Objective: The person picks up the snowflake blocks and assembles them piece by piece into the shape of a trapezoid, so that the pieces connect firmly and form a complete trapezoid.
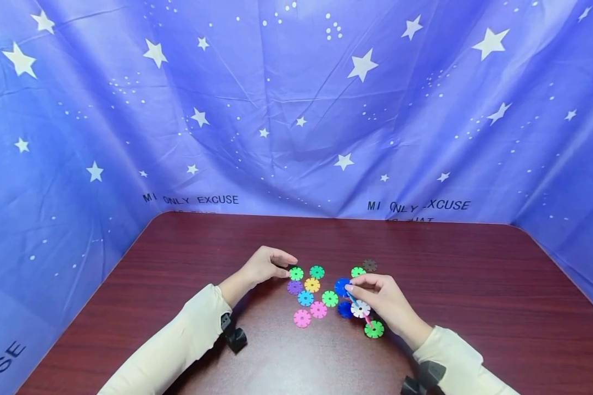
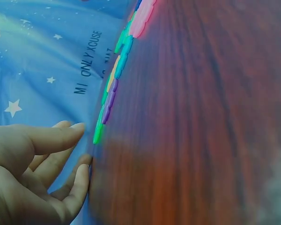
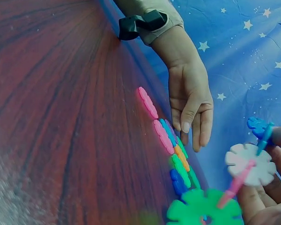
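Note:
My right hand [image 1: 390, 302] pinches a blue notched disc [image 1: 343, 287] between thumb and fingers. That disc is one end of a linked chain: a light blue disc [image 3: 266, 140] seen edge-on, a white disc [image 3: 249, 164], a pink disc [image 3: 235, 184] also edge-on, and a green disc [image 3: 203, 208] at the near end. At the left of the loose discs my left hand [image 1: 264, 269] has its thumb and fingers apart, nothing between them. Its fingertips are right beside a light green disc [image 1: 296, 274]. In the left wrist view, fingers [image 2: 77, 129] of this hand stand out from the thumb, loosely bent.
Loose discs lie flat on the dark red table [image 1: 217, 241]: teal [image 1: 317, 272], purple [image 1: 294, 287], yellow [image 1: 312, 285], light blue [image 1: 305, 298], green [image 1: 329, 298], dark blue [image 1: 344, 310] and two pink. Behind the right hand lie a green disc [image 1: 357, 272] and a brown one [image 1: 370, 265]. A starry blue cloth [image 1: 286, 137] surrounds the table.

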A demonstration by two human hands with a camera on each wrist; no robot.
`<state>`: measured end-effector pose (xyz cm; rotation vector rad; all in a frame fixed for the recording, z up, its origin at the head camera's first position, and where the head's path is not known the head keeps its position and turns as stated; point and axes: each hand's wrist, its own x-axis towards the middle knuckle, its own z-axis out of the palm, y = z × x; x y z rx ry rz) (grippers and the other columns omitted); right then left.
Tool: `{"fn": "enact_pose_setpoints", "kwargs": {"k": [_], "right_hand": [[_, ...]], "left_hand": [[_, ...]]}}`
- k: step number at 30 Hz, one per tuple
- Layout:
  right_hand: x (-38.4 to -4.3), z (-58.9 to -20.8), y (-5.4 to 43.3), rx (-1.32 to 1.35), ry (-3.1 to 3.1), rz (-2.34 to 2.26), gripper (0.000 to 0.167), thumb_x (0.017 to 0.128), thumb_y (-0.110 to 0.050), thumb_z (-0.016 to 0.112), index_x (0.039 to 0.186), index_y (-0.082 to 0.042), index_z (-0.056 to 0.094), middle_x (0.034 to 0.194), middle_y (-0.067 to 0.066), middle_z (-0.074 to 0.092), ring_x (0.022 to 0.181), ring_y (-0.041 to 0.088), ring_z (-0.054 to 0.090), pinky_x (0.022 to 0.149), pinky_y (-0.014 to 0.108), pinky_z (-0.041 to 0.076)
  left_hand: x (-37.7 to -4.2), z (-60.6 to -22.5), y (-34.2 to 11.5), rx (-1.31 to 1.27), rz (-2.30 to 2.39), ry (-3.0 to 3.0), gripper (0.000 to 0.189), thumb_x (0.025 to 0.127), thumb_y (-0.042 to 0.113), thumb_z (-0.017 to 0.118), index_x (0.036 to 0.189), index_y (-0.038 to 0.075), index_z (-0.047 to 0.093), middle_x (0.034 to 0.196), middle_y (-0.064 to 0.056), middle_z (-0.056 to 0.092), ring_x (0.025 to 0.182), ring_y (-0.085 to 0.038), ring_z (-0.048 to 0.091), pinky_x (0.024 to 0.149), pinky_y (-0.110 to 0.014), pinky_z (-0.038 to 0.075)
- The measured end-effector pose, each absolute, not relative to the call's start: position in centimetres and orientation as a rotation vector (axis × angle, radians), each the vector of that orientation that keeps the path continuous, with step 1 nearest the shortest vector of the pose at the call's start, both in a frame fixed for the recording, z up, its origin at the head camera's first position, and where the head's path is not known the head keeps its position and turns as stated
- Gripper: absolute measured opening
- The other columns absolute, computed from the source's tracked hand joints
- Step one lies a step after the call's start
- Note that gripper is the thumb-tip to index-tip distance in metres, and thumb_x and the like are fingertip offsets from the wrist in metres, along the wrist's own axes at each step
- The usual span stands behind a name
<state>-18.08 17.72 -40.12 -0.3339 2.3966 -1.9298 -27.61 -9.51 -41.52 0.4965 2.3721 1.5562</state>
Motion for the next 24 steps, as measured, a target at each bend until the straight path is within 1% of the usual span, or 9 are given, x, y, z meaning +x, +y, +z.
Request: {"fn": "enact_pose_setpoints", "kwargs": {"k": [3, 7, 12, 15, 19, 22, 24], "right_hand": [[-18.06, -40.17, 17.67, -0.322, 2.405, -1.929, 0.023, 0.085, -0.008, 0.068, 0.098, 0.011, 0.066, 0.084, -0.001, 0.068, 0.072, 0.005, 0.061, 0.068, 0.022, 0.052], [-18.09, -40.26, 17.67, -0.313, 2.436, -1.921, 0.023, 0.085, -0.008, 0.068, 0.100, 0.010, 0.066, 0.090, 0.008, 0.069, 0.073, 0.005, 0.062, 0.068, 0.022, 0.052], [-18.18, -40.42, 17.69, -0.327, 2.462, -1.927, 0.024, 0.085, -0.006, 0.067, 0.103, 0.010, 0.065, 0.096, 0.016, 0.069, 0.075, 0.005, 0.065, 0.070, 0.021, 0.053], [-18.21, -40.51, 17.70, -0.338, 2.460, -1.940, 0.024, 0.085, -0.005, 0.067, 0.103, 0.011, 0.065, 0.096, 0.016, 0.070, 0.075, 0.005, 0.065, 0.070, 0.021, 0.053], [-18.23, -40.61, 17.73, -0.358, 2.444, -1.964, 0.024, 0.086, -0.005, 0.067, 0.103, 0.012, 0.064, 0.093, 0.011, 0.071, 0.075, 0.006, 0.066, 0.070, 0.021, 0.053], [-18.24, -40.63, 17.76, -0.394, 2.418, -1.987, 0.024, 0.086, -0.005, 0.066, 0.104, 0.012, 0.063, 0.091, 0.012, 0.071, 0.075, 0.011, 0.068, 0.070, 0.022, 0.054], [-18.22, -40.64, 17.76, -0.430, 2.406, -1.995, 0.025, 0.087, -0.004, 0.066, 0.105, 0.013, 0.063, 0.092, 0.015, 0.071, 0.076, 0.014, 0.069, 0.070, 0.023, 0.054]], "left_hand": [[-27.81, -41.52, -9.39, 0.580, 1.439, 2.452, 0.030, 0.076, -0.008, 0.072, 0.104, 0.000, 0.071, 0.103, -0.014, 0.070, 0.100, -0.028, 0.063, 0.076, -0.030, 0.055], [-28.00, -41.57, -9.31, 0.673, 1.284, 2.542, 0.029, 0.076, -0.002, 0.074, 0.104, 0.005, 0.073, 0.101, -0.008, 0.071, 0.096, -0.023, 0.064, 0.079, -0.029, 0.053], [-28.12, -41.63, -9.38, 0.685, 1.222, 2.575, 0.028, 0.076, -0.002, 0.074, 0.104, 0.005, 0.073, 0.100, -0.007, 0.072, 0.093, -0.020, 0.064, 0.078, -0.028, 0.053], [-28.16, -41.63, -9.42, 0.691, 1.220, 2.581, 0.027, 0.076, -0.002, 0.074, 0.102, 0.005, 0.073, 0.099, -0.007, 0.072, 0.091, -0.018, 0.064, 0.077, -0.027, 0.053], [-28.07, -41.57, -9.42, 0.684, 1.222, 2.576, 0.025, 0.076, -0.002, 0.075, 0.100, 0.005, 0.074, 0.097, -0.006, 0.072, 0.088, -0.016, 0.063, 0.075, -0.025, 0.052], [-27.99, -41.53, -9.48, 0.694, 1.222, 2.569, 0.026, 0.075, -0.004, 0.075, 0.100, 0.004, 0.073, 0.097, -0.006, 0.072, 0.087, -0.016, 0.062, 0.074, -0.025, 0.052], [-27.96, -41.48, -9.55, 0.700, 1.218, 2.568, 0.027, 0.074, -0.004, 0.075, 0.100, 0.003, 0.072, 0.098, -0.007, 0.071, 0.087, -0.016, 0.061, 0.075, -0.025, 0.052]]}}
